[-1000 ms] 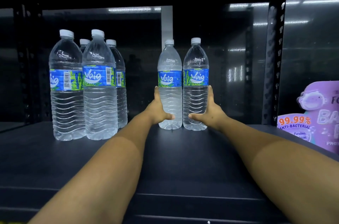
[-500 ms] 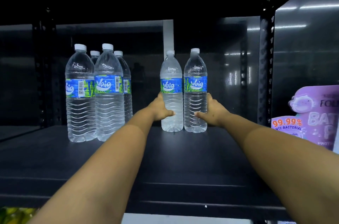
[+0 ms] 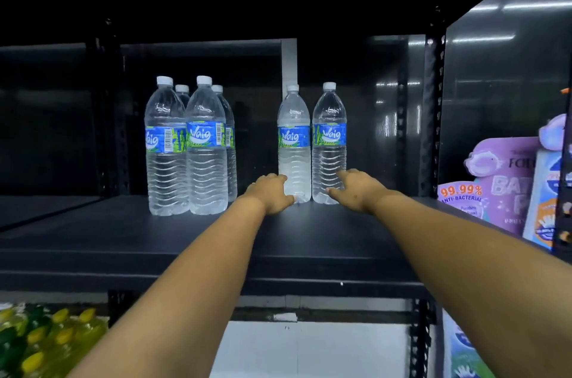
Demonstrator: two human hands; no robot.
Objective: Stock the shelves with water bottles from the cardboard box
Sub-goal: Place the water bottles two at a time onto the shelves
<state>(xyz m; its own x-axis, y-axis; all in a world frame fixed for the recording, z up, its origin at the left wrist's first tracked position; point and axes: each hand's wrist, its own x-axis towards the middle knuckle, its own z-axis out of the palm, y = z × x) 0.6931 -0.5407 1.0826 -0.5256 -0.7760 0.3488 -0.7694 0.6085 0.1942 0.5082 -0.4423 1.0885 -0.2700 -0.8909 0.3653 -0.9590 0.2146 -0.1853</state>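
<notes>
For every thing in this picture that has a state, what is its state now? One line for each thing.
left bottle of the pair: upright on the shelf, capped, full
right bottle of the pair: upright, capped, full
group of four bottles: upright, capped, full
left hand: at the left bottle's base, fingers loosely bent
right hand: at the right bottle's base, fingers loosely bent

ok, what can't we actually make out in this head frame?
- Cardboard box: not in view.
- Rear bottles: mostly hidden behind the front ones.
- Purple pack: text cut off by the blue pack and the frame edge.
- Left hand, right hand: bottle contact unclear, fingers seen from behind.
</notes>
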